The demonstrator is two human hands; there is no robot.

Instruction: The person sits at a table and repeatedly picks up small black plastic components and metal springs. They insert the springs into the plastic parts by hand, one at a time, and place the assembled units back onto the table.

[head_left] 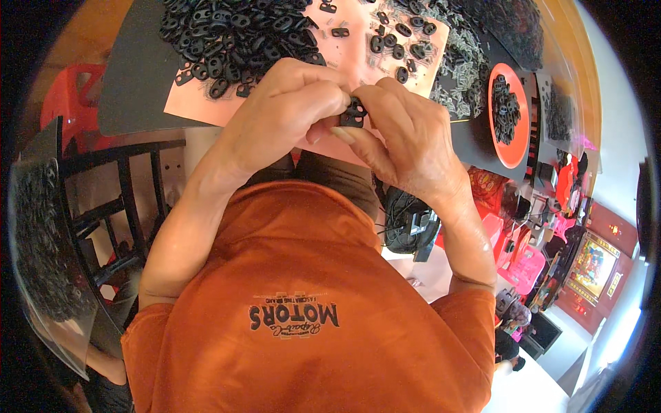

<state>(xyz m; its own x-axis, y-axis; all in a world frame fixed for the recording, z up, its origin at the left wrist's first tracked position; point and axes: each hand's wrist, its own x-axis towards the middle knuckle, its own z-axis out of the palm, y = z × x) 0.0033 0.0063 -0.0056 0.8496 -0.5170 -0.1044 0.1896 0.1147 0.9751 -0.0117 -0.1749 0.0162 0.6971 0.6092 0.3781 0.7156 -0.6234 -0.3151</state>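
Both my hands meet above the near edge of a pink sheet [358,41] on the worktable. My left hand [282,113] and my right hand [406,131] pinch one small black plastic piece [354,113] between their fingertips. A large heap of the same black plastic pieces [234,34] lies on the sheet just beyond my left hand. A few loose black pieces [396,41] are scattered beyond my right hand. My orange shirt fills the lower middle of the view.
An orange oval dish [513,148] holding black pieces sits to the right. More black parts [509,27] are piled at the far right of the table. A clear bag of black rings [41,241] hangs at the left, beside a black frame [127,199]. A black bundle [410,224] lies under my right forearm.
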